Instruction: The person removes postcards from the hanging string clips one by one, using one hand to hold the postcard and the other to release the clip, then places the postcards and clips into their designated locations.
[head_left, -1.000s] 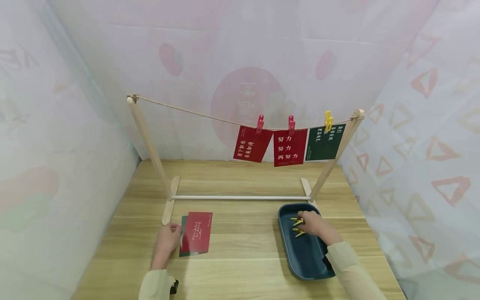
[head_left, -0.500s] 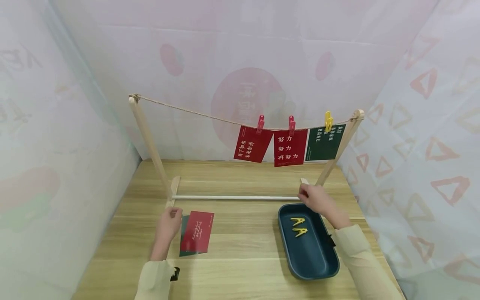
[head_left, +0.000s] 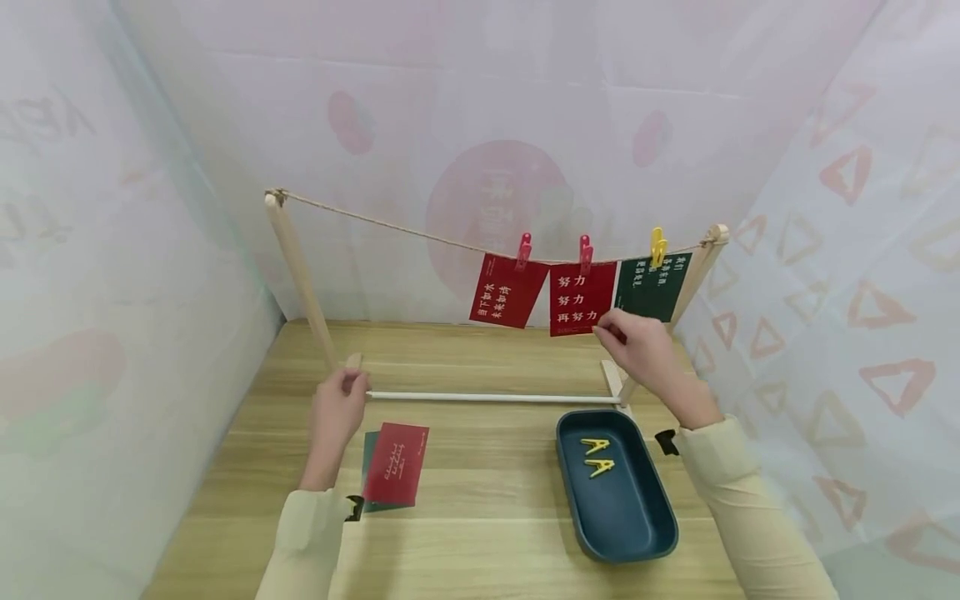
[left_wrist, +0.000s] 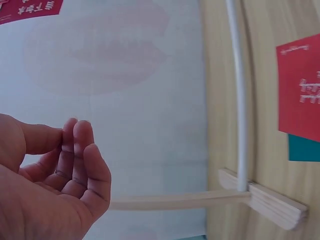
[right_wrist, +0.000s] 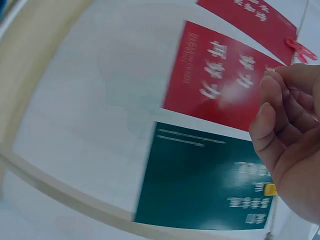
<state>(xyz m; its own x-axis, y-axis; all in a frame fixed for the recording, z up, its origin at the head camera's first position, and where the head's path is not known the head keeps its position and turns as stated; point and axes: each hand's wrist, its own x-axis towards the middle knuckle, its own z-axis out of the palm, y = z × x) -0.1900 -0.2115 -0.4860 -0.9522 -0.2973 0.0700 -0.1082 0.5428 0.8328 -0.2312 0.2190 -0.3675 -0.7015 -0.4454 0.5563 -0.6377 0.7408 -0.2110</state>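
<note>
My left hand (head_left: 339, 408) is raised near the rack's left post (head_left: 296, 267). Its fingers are loosely curled with the thumb close to the index fingertip, and nothing shows in it in the left wrist view. My right hand (head_left: 645, 350), likewise loosely curled and holding nothing visible, is in front of the hanging cards, overlapping the lower edge of the green card (right_wrist: 200, 175). Two red cards hang left of it, the middle one (head_left: 573, 292) and the tilted one (head_left: 506, 292). Red clothespins (head_left: 586, 252) and a yellow clothespin (head_left: 658, 247) fix the cards to the twine (head_left: 390, 225).
A dark blue tray (head_left: 622, 525) at right on the table holds two yellow clothespins (head_left: 596, 447). On the left, a red card (head_left: 397, 467) lies over a green card (head_left: 370, 454). A white rod (head_left: 487, 397) joins the rack's wooden feet.
My right hand has risen out of the tray to the hanging cards. My left hand has moved up from beside the table cards. Both yellow clothespins stay in the tray.
</note>
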